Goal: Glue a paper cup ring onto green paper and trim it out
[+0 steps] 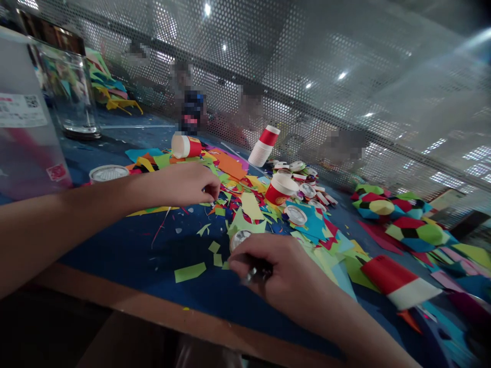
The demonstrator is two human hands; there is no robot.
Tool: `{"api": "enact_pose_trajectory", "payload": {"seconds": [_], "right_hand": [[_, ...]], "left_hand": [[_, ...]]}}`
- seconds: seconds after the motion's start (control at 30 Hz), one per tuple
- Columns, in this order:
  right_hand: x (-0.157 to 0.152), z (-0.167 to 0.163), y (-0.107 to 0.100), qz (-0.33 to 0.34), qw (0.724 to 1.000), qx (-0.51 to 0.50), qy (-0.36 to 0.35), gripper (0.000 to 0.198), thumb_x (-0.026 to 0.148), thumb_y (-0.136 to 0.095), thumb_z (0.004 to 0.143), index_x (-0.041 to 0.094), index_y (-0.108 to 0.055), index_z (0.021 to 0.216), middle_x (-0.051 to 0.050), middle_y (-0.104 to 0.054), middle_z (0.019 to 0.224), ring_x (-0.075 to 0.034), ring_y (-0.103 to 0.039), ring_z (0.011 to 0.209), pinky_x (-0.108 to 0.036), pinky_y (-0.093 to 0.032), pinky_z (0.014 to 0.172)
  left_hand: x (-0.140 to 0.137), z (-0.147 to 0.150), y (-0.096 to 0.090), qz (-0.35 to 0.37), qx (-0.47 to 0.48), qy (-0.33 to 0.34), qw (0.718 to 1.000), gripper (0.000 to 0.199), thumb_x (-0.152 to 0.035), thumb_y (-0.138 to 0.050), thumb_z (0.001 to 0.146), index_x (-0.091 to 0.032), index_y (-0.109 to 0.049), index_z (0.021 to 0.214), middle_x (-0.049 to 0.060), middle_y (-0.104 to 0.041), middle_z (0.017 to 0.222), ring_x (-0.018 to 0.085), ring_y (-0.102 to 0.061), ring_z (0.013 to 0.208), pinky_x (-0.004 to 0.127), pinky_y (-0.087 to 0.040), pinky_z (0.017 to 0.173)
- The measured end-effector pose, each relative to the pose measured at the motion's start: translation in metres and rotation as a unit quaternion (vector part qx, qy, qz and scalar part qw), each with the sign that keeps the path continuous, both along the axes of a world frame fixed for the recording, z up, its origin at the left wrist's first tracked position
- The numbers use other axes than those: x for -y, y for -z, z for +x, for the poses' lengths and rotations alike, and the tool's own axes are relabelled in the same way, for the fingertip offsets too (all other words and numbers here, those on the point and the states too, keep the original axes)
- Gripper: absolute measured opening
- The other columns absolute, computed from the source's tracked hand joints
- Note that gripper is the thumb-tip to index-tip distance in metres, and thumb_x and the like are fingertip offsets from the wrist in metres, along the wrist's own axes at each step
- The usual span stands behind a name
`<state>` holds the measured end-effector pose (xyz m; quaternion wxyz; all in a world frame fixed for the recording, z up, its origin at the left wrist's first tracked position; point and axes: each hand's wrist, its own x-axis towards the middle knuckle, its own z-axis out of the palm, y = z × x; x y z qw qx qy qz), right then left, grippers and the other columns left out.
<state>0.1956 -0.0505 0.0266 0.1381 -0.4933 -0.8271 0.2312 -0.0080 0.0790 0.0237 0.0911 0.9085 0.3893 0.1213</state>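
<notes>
My left hand hovers low over a heap of coloured paper scraps, its fingers curled together. What they hold, if anything, is hidden. Closer to the table's front edge, my right hand is closed round a dark, shiny metal object; blur and the fingers hide its kind. Just behind the right fingertips lies a round whitish disc, like a cup bottom. Small pale green paper pieces lie to the left of that hand. A red and white paper cup stands beyond it.
A stack of paper cups, a tipped cup and a pile of cut cup parts lie farther back. Coloured paper balls and another cup are right. A glass jar and translucent container stand left.
</notes>
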Motion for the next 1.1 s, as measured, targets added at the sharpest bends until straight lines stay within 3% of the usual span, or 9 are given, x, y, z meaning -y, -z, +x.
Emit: {"api": "enact_pose_trajectory", "payload": {"seconds": [0.07, 0.17, 0.27, 0.4, 0.63, 0.8, 0.9, 1.1], "right_hand": [[0.001, -0.004, 0.008, 0.022, 0.999, -0.016, -0.041, 0.02, 0.004, -0.057, 0.069, 0.018, -0.069, 0.076, 0.002, -0.064, 0.071, -0.01, -0.054, 0.064, -0.022, -0.036, 0.059], [0.001, -0.007, 0.022, 0.09, 0.991, 0.039, -0.087, 0.024, 0.003, -0.055, 0.068, 0.017, -0.071, 0.079, -0.001, -0.064, 0.071, -0.014, -0.056, 0.065, -0.025, -0.037, 0.059], [-0.002, -0.007, 0.028, 0.141, 0.98, 0.105, -0.09, 0.024, 0.004, -0.053, 0.067, 0.016, -0.07, 0.08, -0.004, -0.064, 0.072, -0.017, -0.058, 0.069, -0.029, -0.038, 0.063], [-0.004, -0.008, 0.025, 0.161, 0.967, 0.176, -0.087, 0.028, 0.004, -0.051, 0.061, 0.017, -0.068, 0.079, -0.005, -0.065, 0.074, -0.02, -0.058, 0.071, -0.031, -0.036, 0.061], [-0.004, -0.007, 0.023, 0.155, 0.966, 0.195, -0.07, 0.029, 0.007, -0.05, 0.064, 0.017, -0.068, 0.084, -0.007, -0.068, 0.08, -0.022, -0.061, 0.075, -0.033, -0.039, 0.064], [-0.005, 0.002, 0.01, 0.11, 0.973, 0.203, 0.011, 0.027, 0.012, -0.051, 0.07, 0.018, -0.068, 0.089, -0.008, -0.072, 0.09, -0.026, -0.066, 0.086, -0.034, -0.041, 0.069], [-0.006, 0.009, 0.0, 0.093, 0.962, 0.252, 0.044, 0.02, 0.014, -0.052, 0.071, 0.019, -0.067, 0.084, -0.007, -0.072, 0.084, -0.025, -0.066, 0.077, -0.033, -0.035, 0.061], [-0.005, 0.027, -0.016, 0.036, 0.954, 0.296, 0.022, 0.011, 0.014, -0.058, 0.073, 0.02, -0.066, 0.075, -0.005, -0.071, 0.078, -0.022, -0.064, 0.07, -0.03, -0.031, 0.057]], "left_hand": [[-0.005, -0.002, 0.0, 0.01, 0.001, -0.017, 1.0, 0.021, -0.029, -0.055, 0.082, -0.022, -0.074, 0.088, 0.004, -0.073, 0.088, 0.018, -0.063, 0.078, 0.026, -0.037, 0.064], [-0.011, -0.006, -0.001, -0.001, -0.018, -0.038, 0.999, 0.021, -0.029, -0.057, 0.081, -0.022, -0.076, 0.087, 0.004, -0.073, 0.086, 0.019, -0.063, 0.076, 0.027, -0.036, 0.064], [-0.015, -0.008, -0.001, -0.016, -0.06, -0.051, 0.997, 0.021, -0.029, -0.059, 0.078, -0.021, -0.076, 0.087, 0.005, -0.073, 0.085, 0.021, -0.063, 0.076, 0.028, -0.035, 0.064], [-0.015, -0.009, -0.002, -0.023, -0.076, -0.07, 0.994, 0.024, -0.029, -0.058, 0.078, -0.02, -0.077, 0.09, 0.007, -0.073, 0.087, 0.022, -0.062, 0.078, 0.028, -0.036, 0.066], [-0.015, -0.01, -0.003, 0.015, -0.079, -0.079, 0.994, 0.024, -0.031, -0.054, 0.083, -0.02, -0.076, 0.084, 0.008, -0.072, 0.088, 0.022, -0.063, 0.079, 0.029, -0.036, 0.067], [-0.014, 0.002, 0.008, 0.047, 0.002, -0.006, 0.999, 0.025, -0.03, -0.054, 0.086, -0.019, -0.075, 0.092, 0.008, -0.072, 0.098, 0.021, -0.063, 0.09, 0.028, -0.042, 0.077], [-0.011, 0.01, 0.015, 0.068, 0.009, 0.019, 0.997, 0.026, -0.029, -0.053, 0.088, -0.019, -0.075, 0.098, 0.008, -0.071, 0.1, 0.021, -0.063, 0.095, 0.03, -0.043, 0.082], [-0.013, 0.014, 0.023, 0.067, 0.001, 0.037, 0.997, 0.026, -0.025, -0.052, 0.089, -0.017, -0.074, 0.1, 0.01, -0.071, 0.102, 0.024, -0.063, 0.099, 0.034, -0.044, 0.088]]}}
